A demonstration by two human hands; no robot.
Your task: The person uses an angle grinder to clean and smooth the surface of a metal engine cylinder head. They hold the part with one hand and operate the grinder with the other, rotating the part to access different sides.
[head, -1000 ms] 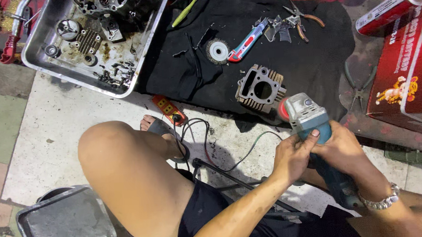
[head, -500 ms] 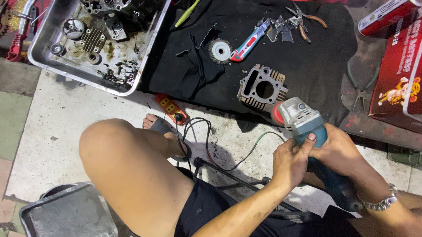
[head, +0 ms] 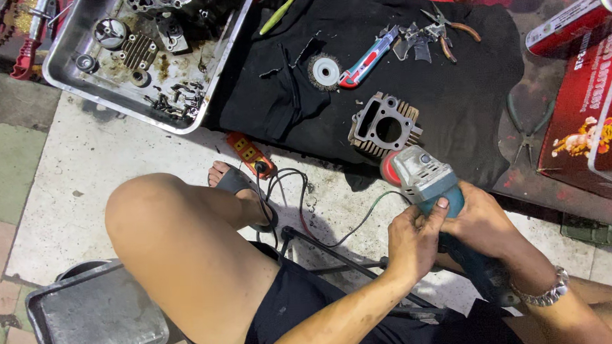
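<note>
head | left hand (head: 417, 239) – wrapped on angle grinder (head: 428, 181) | right hand (head: 480, 220) – gripping grinder body

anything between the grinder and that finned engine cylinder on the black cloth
Nothing visible. The angle grinder, held by the left hand and right hand, sits just below the finned cylinder, with only bare black cloth between them.

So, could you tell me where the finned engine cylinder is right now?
In the head view, the finned engine cylinder lies on the black cloth, right of centre, just above the angle grinder.
</note>
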